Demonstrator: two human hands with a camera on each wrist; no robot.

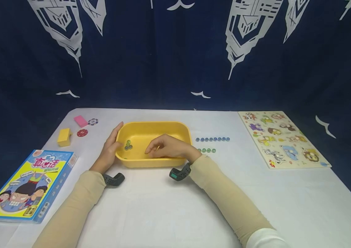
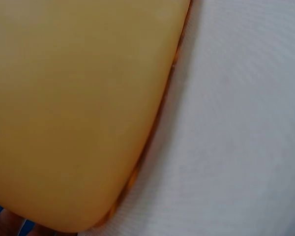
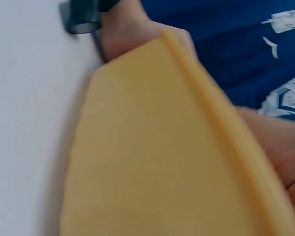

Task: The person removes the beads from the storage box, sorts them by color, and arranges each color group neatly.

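A yellow plastic tub (image 1: 153, 163) stands on the white-covered table, several small greenish glass marbles (image 1: 128, 145) at its left end. My left hand (image 1: 106, 155) holds that end, thumb over the rim and fingers along the outer wall. Over the near rim reaches my right hand (image 1: 171, 146), its fingers bent down inside the tub; whether they pinch a marble I cannot tell. Right of the tub lie a row of blue marbles (image 1: 215, 139) and a shorter row of green marbles (image 1: 209, 150). Both wrist views mostly show the tub's outer wall (image 2: 78, 108).
At the left are a boxed card game (image 1: 23, 189), a yellow block (image 1: 64, 137), a pink block (image 1: 81, 121), a red chip (image 1: 82, 133) and a black-and-white chip (image 1: 93, 122). An animal puzzle board (image 1: 282, 139) lies at the right. Behind hangs a dark blue curtain (image 1: 150, 69).
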